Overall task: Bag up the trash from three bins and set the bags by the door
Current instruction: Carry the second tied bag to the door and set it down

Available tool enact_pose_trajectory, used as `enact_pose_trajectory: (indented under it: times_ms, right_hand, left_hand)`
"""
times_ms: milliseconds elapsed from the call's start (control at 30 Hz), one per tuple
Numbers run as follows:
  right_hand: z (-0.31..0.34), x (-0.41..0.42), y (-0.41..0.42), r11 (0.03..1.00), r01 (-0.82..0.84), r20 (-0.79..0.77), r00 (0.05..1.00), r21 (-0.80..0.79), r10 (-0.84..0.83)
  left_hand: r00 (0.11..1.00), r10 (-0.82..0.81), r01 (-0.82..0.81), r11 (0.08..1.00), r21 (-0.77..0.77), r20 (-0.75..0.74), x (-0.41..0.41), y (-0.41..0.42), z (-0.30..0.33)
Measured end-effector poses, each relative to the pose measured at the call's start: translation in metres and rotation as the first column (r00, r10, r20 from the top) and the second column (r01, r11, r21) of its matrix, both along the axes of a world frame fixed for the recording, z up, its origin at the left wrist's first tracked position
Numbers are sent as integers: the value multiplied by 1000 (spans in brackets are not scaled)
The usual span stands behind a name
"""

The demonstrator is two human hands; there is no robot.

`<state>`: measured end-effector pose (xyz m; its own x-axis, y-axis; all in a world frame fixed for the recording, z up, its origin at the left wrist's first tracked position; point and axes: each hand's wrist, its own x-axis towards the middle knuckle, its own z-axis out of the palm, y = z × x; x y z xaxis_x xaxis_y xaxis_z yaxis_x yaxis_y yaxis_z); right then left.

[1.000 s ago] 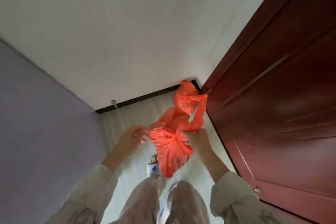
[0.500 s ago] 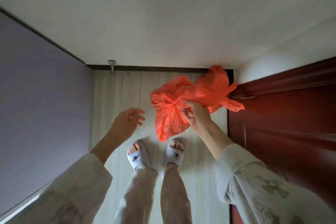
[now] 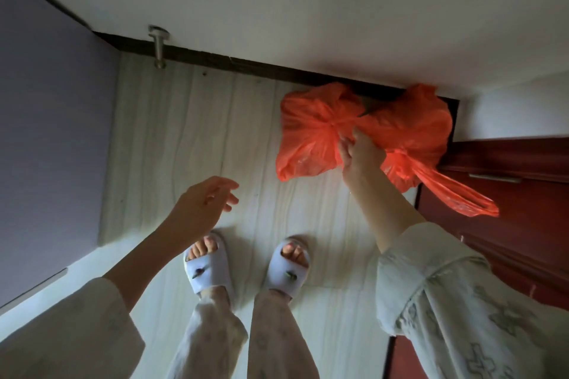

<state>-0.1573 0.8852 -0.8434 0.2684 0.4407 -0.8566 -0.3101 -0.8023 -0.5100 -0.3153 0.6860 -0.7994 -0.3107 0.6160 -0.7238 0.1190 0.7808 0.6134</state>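
Observation:
Orange-red plastic trash bags (image 3: pixel 311 129) hang bunched together low over the pale wood floor, near the far corner beside the dark red door (image 3: pixel 505 194). My right hand (image 3: pixel 360 154) grips them at their gathered tops, and a loose handle loop trails to the right. I cannot tell whether the bags touch the floor. My left hand (image 3: pixel 206 200) hovers to the left of the bags, fingers spread, holding nothing.
A white wall with a dark baseboard (image 3: pixel 246 63) closes the far side. A metal door stopper (image 3: pixel 159 46) juts out at the baseboard. A lilac panel (image 3: pixel 52 132) stands on the left. My feet in white slippers (image 3: pixel 206 268) stand on the floor.
My left hand has let go of the bags and drawn away. My right hand has carried them down and toward the corner by the door. My view has tilted down.

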Motion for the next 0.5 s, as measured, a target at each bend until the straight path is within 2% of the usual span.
enact_pose_trajectory:
  times_ms: [233, 300, 400, 500]
  right_hand:
    - [-13, 12, -6, 985, -148, -61, 988, -93, 142]
    - [63, 1, -12, 979, -187, -123, 977, -78, 177]
    - [76, 4, -25, 936, -332, -91, 942, -116, 323]
    - [111, -1, -53, 841, -523, -89, 852, -138, 515]
  left_hand:
    - [1000, -18, 18, 1000, -14, 11, 1, 28, 1]
    - [1000, 23, -23, 1000, 12, -14, -15, 22, 74]
    - [1000, 15, -15, 1000, 3, -19, -10, 24, 75]
    - [998, 55, -55, 998, -21, 9, -7, 13, 99]
